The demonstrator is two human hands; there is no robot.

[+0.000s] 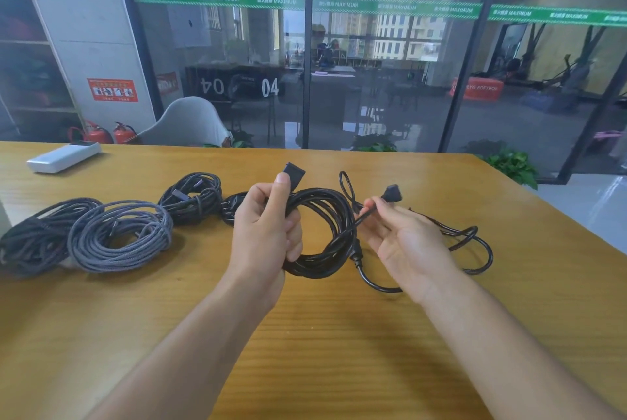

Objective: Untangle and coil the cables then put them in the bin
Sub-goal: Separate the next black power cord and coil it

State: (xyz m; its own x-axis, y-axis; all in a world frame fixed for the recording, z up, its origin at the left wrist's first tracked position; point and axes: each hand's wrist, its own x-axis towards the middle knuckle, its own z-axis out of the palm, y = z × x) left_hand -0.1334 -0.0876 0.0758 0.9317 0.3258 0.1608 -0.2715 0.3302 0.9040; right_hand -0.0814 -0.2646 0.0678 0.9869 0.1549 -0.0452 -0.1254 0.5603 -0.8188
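My left hand (266, 226) grips a coil of smooth black cable (325, 233) above the wooden table, thumb pressed near a black plug (293, 172) that sticks up behind it. My right hand (403, 243) pinches the same cable just below its other black connector (392, 193). Loose loops of black cable (475, 246) trail behind and to the right of this hand, lying on the table. No bin is in view.
Left on the table (305, 334) lie a grey braided coil (120, 236), a dark braided coil (30, 239) and a black coil (191, 197). A white flat box (62, 156) sits far left. A grey chair (190, 124) and a glass wall stand beyond the far edge.
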